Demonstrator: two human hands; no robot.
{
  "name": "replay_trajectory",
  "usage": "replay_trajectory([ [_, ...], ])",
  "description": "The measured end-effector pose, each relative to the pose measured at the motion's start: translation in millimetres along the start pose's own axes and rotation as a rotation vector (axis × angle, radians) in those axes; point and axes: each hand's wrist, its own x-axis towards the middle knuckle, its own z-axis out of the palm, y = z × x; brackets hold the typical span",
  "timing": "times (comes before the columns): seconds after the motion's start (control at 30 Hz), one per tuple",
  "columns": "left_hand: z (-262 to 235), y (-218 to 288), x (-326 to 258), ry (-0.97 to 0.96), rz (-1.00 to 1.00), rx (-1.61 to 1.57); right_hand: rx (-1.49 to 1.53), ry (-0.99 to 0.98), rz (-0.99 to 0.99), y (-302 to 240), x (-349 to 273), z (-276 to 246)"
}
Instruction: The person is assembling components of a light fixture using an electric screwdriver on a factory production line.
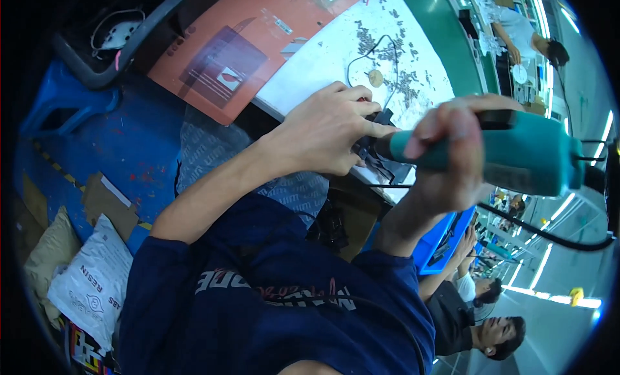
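My right hand is wrapped round a green electric screwdriver, held sideways with its nose toward my left hand. My left hand is bent over a black plastic part at the table's near edge, its fingers pressing on it. The screwdriver's dark tip meets the part beside my left fingertips; the exact contact point is hidden. Beyond my hands, many small dark pieces, which look like screws, lie scattered on a white sheet. A thin black cable curves round a small tan disc there.
An orange-red printed cardboard sheet covers the table's left part. A blue bin with black parts stands at the right. A blue stool and white sack are on the left floor. Other people sit along the line at right.
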Motion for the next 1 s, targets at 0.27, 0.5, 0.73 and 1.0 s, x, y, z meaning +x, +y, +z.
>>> replay_trajectory([
  [0.27,1.3,9.9,-1.0,-0.005,-0.007,-0.029,0.726,-0.687,-0.368,74.8,-5.5,-50.3],
  [0.5,12.3,31.3,40.7,-0.025,0.169,0.233,0.937,0.049,-0.369,-14.2,-51.7,-153.8],
  [0.73,24.7,32.4,141.5,-0.454,0.362,0.049,0.811,0.475,-0.593,-10.0,-134.2,-196.1],
  [1.0,-23.2,19.2,341.1,0.555,0.186,-0.83,0.592,0.586,-0.574,8.3,-168.3,-226.4],
])
